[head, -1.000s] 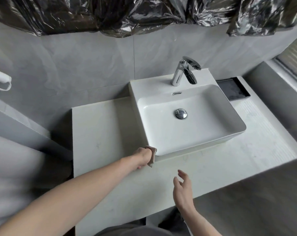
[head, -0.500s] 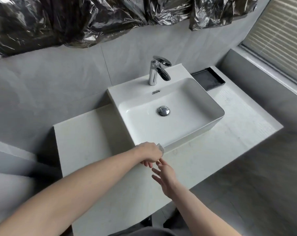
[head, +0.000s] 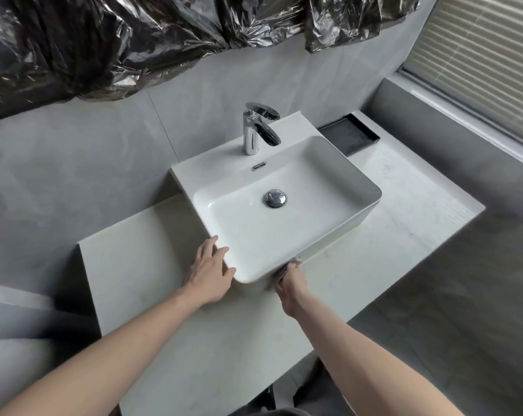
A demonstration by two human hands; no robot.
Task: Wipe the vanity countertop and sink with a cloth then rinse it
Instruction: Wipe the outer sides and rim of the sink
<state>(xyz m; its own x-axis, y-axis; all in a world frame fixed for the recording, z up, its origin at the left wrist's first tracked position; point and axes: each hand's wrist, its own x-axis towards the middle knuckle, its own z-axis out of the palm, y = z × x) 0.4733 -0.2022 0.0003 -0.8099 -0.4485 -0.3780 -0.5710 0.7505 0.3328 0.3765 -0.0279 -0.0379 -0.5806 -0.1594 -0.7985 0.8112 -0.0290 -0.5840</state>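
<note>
A white rectangular vessel sink (head: pixel 338 163) stands on the pale vanity countertop (head: pixel 140 271), with a chrome faucet (head: pixel 254 127) at its back and a chrome drain plug (head: pixel 274 198) in the basin. My left hand (head: pixel 209 271) rests open against the sink's front left corner, fingers spread on the rim. My right hand (head: pixel 290 283) presses a small grey cloth (head: pixel 288 264) against the sink's front outer wall, just above the countertop. Most of the cloth is hidden under the hand and the sink's edge.
A black tray (head: pixel 349 135) sits on the countertop behind the sink's right side. Crinkled dark plastic sheeting (head: pixel 134 40) hangs on the grey wall above. A window with blinds (head: pixel 479 55) and a grey ledge lie to the right. The countertop's front edge drops to a grey floor.
The cloth passed from my left hand to my right hand. My left hand moved up onto the sink's front left corner and opened. The view shifted left and down.
</note>
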